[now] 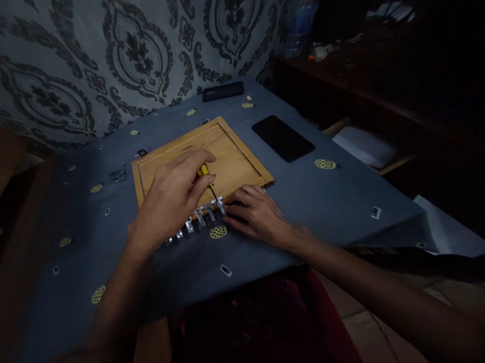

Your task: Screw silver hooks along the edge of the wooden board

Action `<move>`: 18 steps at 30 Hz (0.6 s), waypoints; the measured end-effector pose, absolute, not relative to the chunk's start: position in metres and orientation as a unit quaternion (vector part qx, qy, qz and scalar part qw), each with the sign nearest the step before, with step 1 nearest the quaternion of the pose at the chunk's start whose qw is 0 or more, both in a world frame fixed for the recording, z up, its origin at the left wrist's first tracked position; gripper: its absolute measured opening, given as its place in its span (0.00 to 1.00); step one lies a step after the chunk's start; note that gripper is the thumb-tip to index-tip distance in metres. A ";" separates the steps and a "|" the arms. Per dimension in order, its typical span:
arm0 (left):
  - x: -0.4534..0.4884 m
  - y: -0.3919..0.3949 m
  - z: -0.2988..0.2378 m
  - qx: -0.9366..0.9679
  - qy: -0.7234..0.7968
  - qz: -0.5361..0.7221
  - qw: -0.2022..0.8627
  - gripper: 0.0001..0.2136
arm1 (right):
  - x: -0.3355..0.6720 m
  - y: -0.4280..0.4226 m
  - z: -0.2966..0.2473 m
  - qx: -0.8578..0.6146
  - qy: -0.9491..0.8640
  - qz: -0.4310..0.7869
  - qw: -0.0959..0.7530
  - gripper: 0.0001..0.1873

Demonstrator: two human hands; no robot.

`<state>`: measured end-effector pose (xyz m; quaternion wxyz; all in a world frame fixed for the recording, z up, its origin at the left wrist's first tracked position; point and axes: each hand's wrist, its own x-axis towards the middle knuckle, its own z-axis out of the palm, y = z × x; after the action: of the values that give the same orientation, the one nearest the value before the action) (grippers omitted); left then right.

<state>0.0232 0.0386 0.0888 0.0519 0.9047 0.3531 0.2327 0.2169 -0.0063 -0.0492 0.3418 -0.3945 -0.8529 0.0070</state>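
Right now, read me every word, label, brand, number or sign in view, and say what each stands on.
No text reads with certainty.
Small white rectangular labels printed on the blue cloth tablecloth: lettering too small and blurred.
Black rectangular phone at the table's far edge: faint mark, too small.
Clear plastic bottle with a blue band: too dark and blurred.
Yellow-handled screwdriver: no writing can be made out.

A phone (283, 138) (black) lies flat — patterned wall (138, 57) beyond.
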 end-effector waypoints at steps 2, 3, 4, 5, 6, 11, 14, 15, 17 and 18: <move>0.022 0.039 0.089 0.897 0.374 0.229 0.061 0.11 | 0.217 -0.006 -0.050 -0.395 -0.854 0.004 0.338 0.10; 0.022 0.039 0.088 0.891 0.386 0.230 0.068 0.11 | 0.217 -0.006 -0.050 -0.395 -0.855 0.003 0.336 0.10; 0.022 0.039 0.088 0.885 0.396 0.232 0.076 0.12 | 0.217 -0.006 -0.050 -0.395 -0.855 0.003 0.336 0.11; 0.021 0.040 0.088 0.880 0.404 0.235 0.085 0.11 | 0.217 -0.006 -0.050 -0.395 -0.856 0.005 0.335 0.11; 0.021 0.041 0.087 0.876 0.410 0.238 0.094 0.10 | 0.217 -0.006 -0.050 -0.394 -0.856 0.007 0.336 0.11; 0.024 0.042 0.087 0.877 0.394 0.253 0.107 0.08 | 0.217 -0.006 -0.049 -0.392 -0.854 0.009 0.341 0.11; 0.024 0.042 0.087 0.884 0.375 0.258 0.107 0.09 | 0.217 -0.006 -0.049 -0.393 -0.855 0.009 0.339 0.11; 0.024 0.042 0.087 0.884 0.375 0.259 0.108 0.09 | 0.217 -0.006 -0.049 -0.394 -0.854 0.009 0.339 0.11; 0.023 0.042 0.086 0.883 0.375 0.259 0.107 0.09 | 0.217 -0.006 -0.049 -0.394 -0.854 0.009 0.340 0.11; 0.023 0.042 0.086 0.883 0.376 0.259 0.105 0.10 | 0.217 -0.006 -0.049 -0.395 -0.854 0.009 0.340 0.11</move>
<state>0.0231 0.0420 0.0858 0.1045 0.8834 0.3764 0.2589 0.2170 -0.0061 -0.0488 0.3399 -0.3947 -0.8536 0.0089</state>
